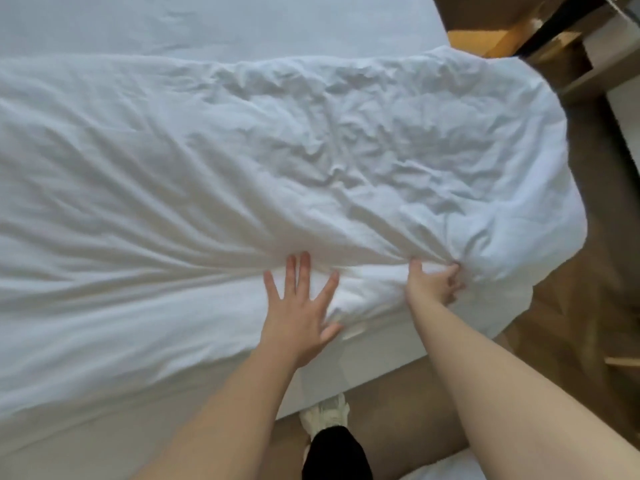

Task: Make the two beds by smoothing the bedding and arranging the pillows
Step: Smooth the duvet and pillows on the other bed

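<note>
The white duvet (277, 150) lies crumpled across the bed (374, 358) and covers most of it. Its near edge runs along the mattress side closest to the person, and its right end spills over the bed's corner. Beyond the duvet's far edge shows a strip of bare sheet (207, 22).

The left grip (299, 317) lies flat on the duvet at that near edge, fingers straight and spread, holding nothing. Just to its right on the same edge, the right grip (433, 284) has its fingers curled into the duvet and clutches a bunched fold, with creases fanning out from it. The 2 grips are near each other but apart.

Below the duvet's near edge, 1 pale shoe (327, 415) and a black trouser leg (332, 455) stand beside the bed. Wood floor (588, 306) lies past the duvet's right end, and brown furniture (554, 57) stands beyond its far right corner.
</note>
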`<state>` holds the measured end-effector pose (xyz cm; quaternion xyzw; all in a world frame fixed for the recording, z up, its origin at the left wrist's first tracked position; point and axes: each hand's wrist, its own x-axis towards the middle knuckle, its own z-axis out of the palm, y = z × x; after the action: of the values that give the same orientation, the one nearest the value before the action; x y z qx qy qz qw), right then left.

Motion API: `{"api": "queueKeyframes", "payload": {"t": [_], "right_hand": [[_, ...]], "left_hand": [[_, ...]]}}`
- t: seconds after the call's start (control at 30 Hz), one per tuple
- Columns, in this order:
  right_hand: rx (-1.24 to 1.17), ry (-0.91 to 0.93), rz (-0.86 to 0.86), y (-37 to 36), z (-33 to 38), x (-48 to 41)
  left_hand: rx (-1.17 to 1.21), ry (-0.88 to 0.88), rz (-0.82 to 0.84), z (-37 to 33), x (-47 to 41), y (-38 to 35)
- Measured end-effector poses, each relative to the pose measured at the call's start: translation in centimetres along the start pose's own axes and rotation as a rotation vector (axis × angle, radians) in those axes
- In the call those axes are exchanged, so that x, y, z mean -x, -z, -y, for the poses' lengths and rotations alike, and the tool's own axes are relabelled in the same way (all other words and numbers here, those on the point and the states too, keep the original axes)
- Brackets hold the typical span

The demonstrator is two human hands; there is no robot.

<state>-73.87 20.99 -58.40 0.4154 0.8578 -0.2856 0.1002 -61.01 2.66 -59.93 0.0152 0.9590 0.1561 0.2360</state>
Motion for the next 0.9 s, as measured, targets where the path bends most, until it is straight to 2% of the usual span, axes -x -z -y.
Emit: {"api": "queueKeyframes", "payload": {"t": [0.13,0.27,0.47,0.6,0.7,0.77,0.83,0.9], "right_hand": [[-0.356,-0.128,-0.124,2.3,-0.7,-4.9],[-0.655,-0.258,-0.167,4.6,-0.6,-8.6],[-0.921,-0.495,-0.068,7.7,-1.5,-12.8],[-1.002,-0.391,0.122,8.9,-0.1,-12.8],[-1.082,-0.223,0.146,9.3,3.1,-10.3],[-1.09,-0.076,0.168,9.3,5.9,-7.5],[-0.939,0.151,0.152,8.6,8.6,-4.5],[-0.589,0.412,0.145,7.9,10.7,-0.8]], "left_hand": [[-0.095,-0.16,0.044,-6.8,-3.6,-0.1],[-0.201,-0.244,0.074,-9.9,-5.4,-1.2],[-0.228,-0.269,0.083,-9.3,-6.5,-2.2],[-0.14,-0.26,0.184,-9.5,-6.5,-0.4],[0.108,-0.183,0.312,-9.6,-6.2,3.2],[0.461,-0.055,0.321,-9.2,-5.4,6.2],[0.901,0.111,0.28,-8.0,-4.2,9.2],[1.275,0.266,0.203,-5.9,-3.1,12.1]]}}
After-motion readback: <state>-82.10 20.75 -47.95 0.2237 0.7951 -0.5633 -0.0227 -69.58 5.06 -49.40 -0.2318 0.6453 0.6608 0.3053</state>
